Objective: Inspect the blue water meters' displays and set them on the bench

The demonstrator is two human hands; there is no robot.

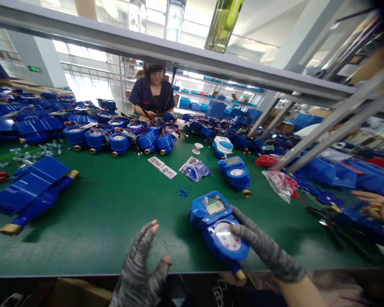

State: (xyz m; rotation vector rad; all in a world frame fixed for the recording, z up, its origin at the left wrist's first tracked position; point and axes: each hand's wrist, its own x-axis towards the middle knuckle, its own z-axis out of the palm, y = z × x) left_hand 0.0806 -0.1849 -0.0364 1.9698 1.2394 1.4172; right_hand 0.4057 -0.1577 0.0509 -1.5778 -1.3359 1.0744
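Observation:
A blue water meter (218, 228) with a small screen and a round dial lies at the near edge of the green table (115, 213). My right hand (262, 247), in a grey fingerless glove, grips its dial end, thumb across the dial and fingers under its brass end. My left hand (144, 264), gloved the same way, hovers open to the left of the meter with fingers spread, touching nothing.
Another blue meter (237, 172) and a white-topped one (223, 146) stand beyond. Paper slips (162, 167), a plastic bag (196, 169), blue covers (28, 183) at left. Several meters heaped at the back, where a seated person (153, 94) works. Another person's hand (376, 204) at right. Slanted metal struts (326, 128).

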